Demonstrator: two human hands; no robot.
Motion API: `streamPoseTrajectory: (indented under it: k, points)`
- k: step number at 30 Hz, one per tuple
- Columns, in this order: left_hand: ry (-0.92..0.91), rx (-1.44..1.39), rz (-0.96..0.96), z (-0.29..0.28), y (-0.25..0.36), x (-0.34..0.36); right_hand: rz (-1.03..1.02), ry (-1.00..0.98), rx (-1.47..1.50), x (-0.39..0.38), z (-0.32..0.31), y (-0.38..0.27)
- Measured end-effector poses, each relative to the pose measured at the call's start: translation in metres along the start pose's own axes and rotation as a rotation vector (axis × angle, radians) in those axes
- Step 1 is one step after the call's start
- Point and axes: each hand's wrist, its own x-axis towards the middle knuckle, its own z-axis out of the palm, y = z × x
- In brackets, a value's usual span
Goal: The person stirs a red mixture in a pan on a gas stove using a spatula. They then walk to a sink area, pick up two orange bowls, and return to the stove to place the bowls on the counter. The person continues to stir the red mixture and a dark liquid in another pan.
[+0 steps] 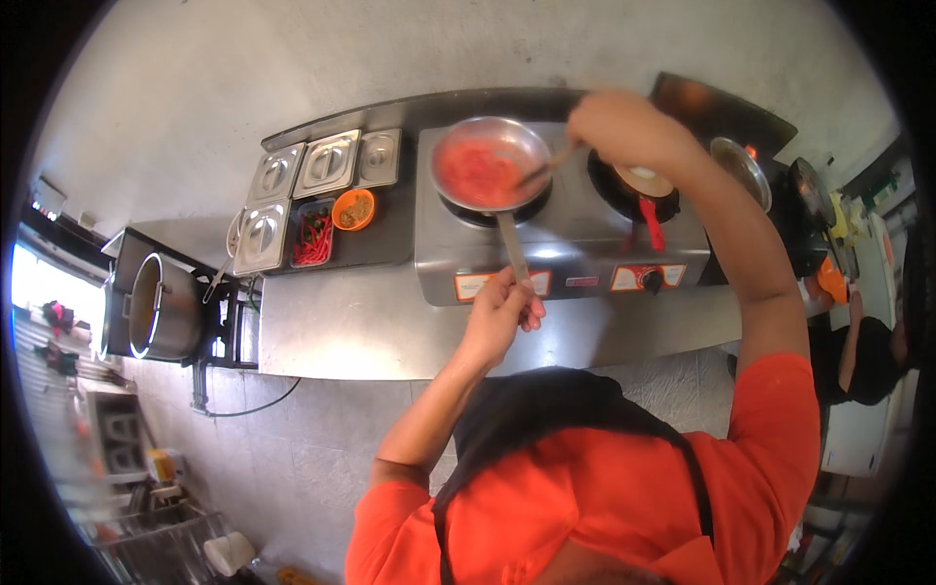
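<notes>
A steel frying pan [487, 166] holding a red sauce sits on the left burner of a two-burner steel stove [575, 244]. My left hand [502, 307] grips the end of the pan's long handle at the stove's front edge. My right hand [614, 122] is raised over the stove's back, holding a wooden utensil [546, 168] whose tip dips into the sauce. A small pan with a red handle [643, 190] rests on the right burner.
Lidded steel containers [302, 180], a tray of red chillies [312, 239] and an orange bowl [353, 209] stand left of the stove. A large pot [156, 307] sits lower left. More pans [746, 171] lie at right, where another person [863, 356] stands.
</notes>
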Motion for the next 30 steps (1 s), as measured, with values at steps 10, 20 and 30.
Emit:
streamPoseTrajectory:
  k: [10, 20, 30]
  points:
    - [-0.027, -0.031, 0.009, 0.012, 0.001, 0.002, -0.004, 0.296, 0.106, 0.033, 0.042, -0.079]
    - [-0.057, -0.172, 0.047, 0.013, -0.005, 0.0, 0.016, 0.157, 0.046, 0.022, 0.045, -0.04]
    - [0.036, -0.099, 0.094, 0.008, -0.012, 0.009, -0.021, 0.02, -0.188, 0.011, -0.005, -0.037]
